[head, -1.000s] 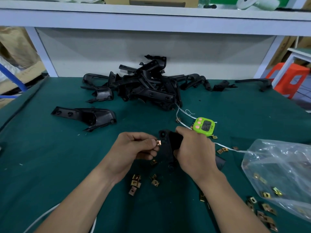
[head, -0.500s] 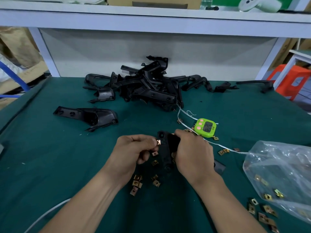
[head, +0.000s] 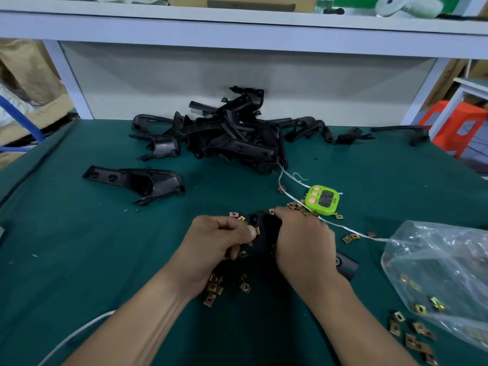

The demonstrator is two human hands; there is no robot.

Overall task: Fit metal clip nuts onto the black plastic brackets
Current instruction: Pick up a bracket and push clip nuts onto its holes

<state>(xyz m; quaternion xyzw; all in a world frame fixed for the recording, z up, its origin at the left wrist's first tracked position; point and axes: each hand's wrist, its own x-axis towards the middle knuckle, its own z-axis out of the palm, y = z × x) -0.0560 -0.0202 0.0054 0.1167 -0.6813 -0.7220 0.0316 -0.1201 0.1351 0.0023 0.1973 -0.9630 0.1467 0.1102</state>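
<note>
Left hand (head: 219,241) pinching a clip nut (head: 257,230) between thumb and forefinger, against the edge of the black bracket (head: 264,233); right hand (head: 303,241) curled round that bracket, mid-table; heap of brackets (head: 232,138) behind looks unfitted; loose clip nuts (head: 215,286) plentiful; judged early.

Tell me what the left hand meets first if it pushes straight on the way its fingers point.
The black bracket gripped by the right hand; the left hand pinches a clip nut right at its edge, probably touching.
</note>
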